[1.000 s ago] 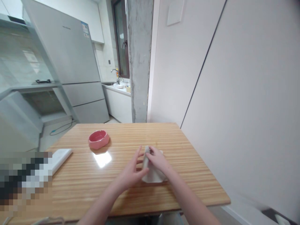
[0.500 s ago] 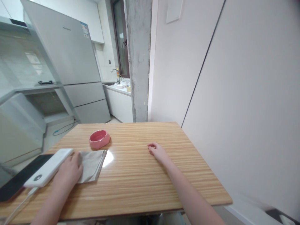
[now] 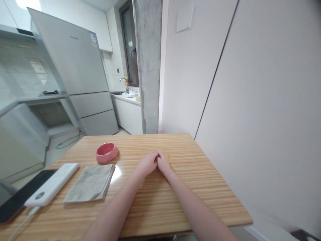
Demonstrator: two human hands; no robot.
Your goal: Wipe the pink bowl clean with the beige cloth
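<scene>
Over the middle of the wooden table (image 3: 200,187), my left hand (image 3: 148,162) and my right hand (image 3: 162,160) meet, touching at the thumb side. Both look closed, with the fingers curled inward and mostly hidden from me. Whatever may be between them does not show. To the left of my left forearm lies a folded grey cloth (image 3: 89,184). Behind the cloth stands a pink ashtray (image 3: 107,157) with a red inside.
A white power bank (image 3: 54,185) with a white cable (image 3: 23,222) plugged in rests partly over a dark phone (image 3: 25,197) at the table's left. Beyond stand a fridge (image 3: 72,63), a sink counter (image 3: 126,110) and a bare concrete pillar (image 3: 150,67). A white wall (image 3: 258,117) runs along the right.
My left hand has left the cloth and power bank and moved right to meet my right hand. The cloth now lies fully uncovered. My right hand has shifted slightly left.
</scene>
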